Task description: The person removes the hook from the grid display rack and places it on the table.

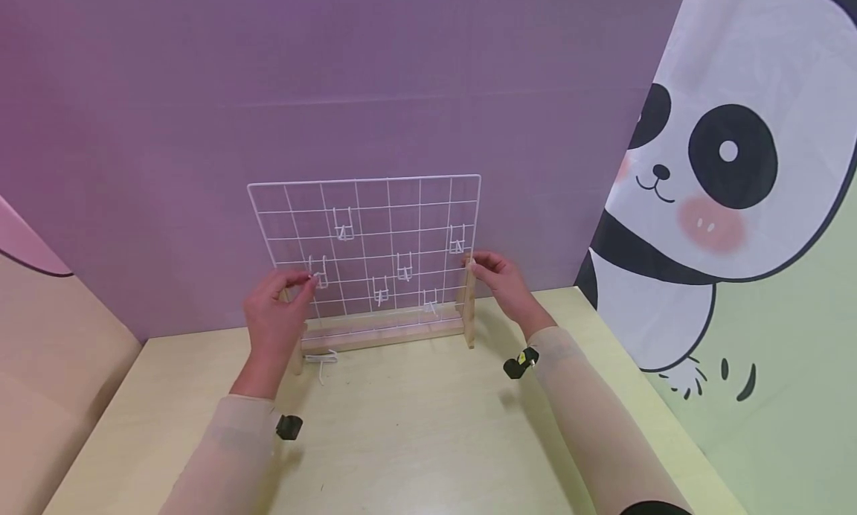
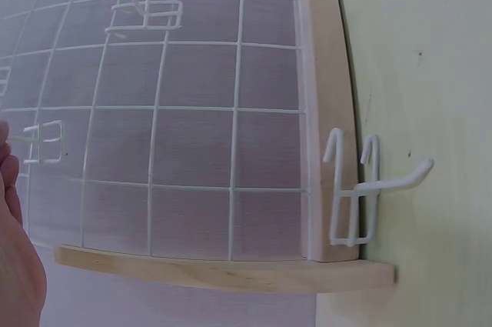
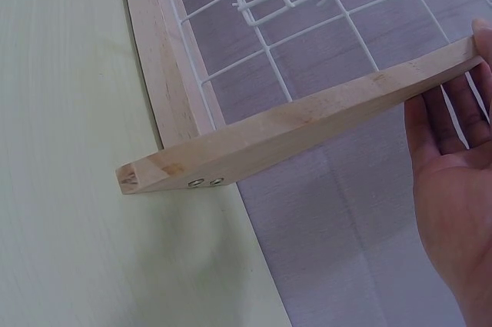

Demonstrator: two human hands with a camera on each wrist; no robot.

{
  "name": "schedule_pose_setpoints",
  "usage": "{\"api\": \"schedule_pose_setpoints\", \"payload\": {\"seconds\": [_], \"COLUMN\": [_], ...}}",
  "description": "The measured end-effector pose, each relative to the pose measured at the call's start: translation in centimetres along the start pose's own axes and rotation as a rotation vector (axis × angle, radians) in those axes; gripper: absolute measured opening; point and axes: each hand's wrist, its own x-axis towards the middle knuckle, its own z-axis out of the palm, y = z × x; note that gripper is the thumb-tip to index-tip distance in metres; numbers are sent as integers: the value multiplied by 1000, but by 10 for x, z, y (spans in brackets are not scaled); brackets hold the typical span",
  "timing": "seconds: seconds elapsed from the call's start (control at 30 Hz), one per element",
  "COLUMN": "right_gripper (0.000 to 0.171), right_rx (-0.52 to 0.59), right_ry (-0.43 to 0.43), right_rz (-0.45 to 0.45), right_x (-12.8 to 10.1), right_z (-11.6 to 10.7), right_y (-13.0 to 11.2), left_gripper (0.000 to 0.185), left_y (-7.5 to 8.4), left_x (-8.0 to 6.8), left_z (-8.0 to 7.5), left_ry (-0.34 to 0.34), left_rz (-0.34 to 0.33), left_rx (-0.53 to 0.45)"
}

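A white wire grid panel stands upright in a wooden base. My left hand pinches the prong of a white wire hook low on the grid's left side; the left wrist view shows the same hook hanging on the wires at the fingertips. At the other side, my right hand grips the upper end of the right wooden upright, thumb on one face and fingers behind. Several more hooks, such as this one, hang scattered across the grid.
One loose white hook lies on the pale wooden table by the base's front left, its prong pointing outward in the left wrist view. Close behind the stand is a purple backdrop. A panda picture covers the right wall.
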Motion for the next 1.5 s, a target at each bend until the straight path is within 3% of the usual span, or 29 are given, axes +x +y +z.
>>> {"api": "schedule_pose_setpoints", "payload": {"seconds": [0.73,1.5], "right_gripper": [33,30], "right_rx": [-10,5], "right_ry": [-9,2], "right_rz": [-12,10], "right_x": [-1,1], "right_z": [-2,-1], "right_y": [-1,1], "left_gripper": [12,22], "left_y": [11,26], "left_x": [23,29], "left_z": [-8,-22], "left_ry": [-11,-173], "left_rz": [124,257], "left_rx": [-7,52]}}
